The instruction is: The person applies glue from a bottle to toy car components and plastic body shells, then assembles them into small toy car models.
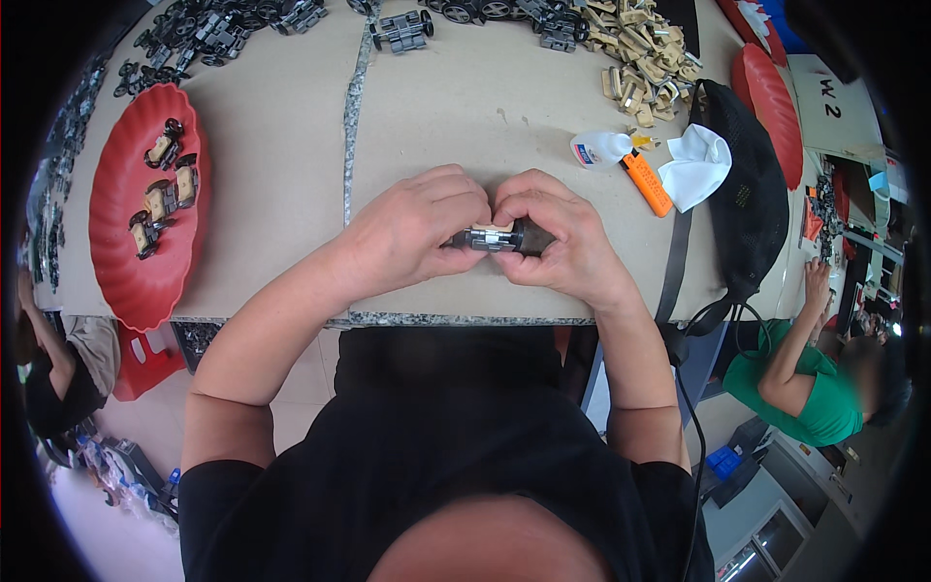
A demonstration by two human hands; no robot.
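Between the fingertips of both hands sits a small wheeled chassis (493,239), dark grey with a tan piece on its far side, just above the near part of the table. My left hand (412,228) pinches its left end, fingers curled. At the other end, my right hand (567,233) grips with thumb and bent forefinger. The fingers hide much of the wheels. To the left, a red scalloped tray (118,233) holds several similar chassis with tan pieces (160,201) fitted on them.
Grey-black wheeled chassis (218,37) are heaped at the far left, tan pieces (635,44) at the far right. Nearer lie a white bottle (601,149), an orange cutter (647,184), white tissue (693,165) and a black bag (745,184). A person in green (810,388) works at right.
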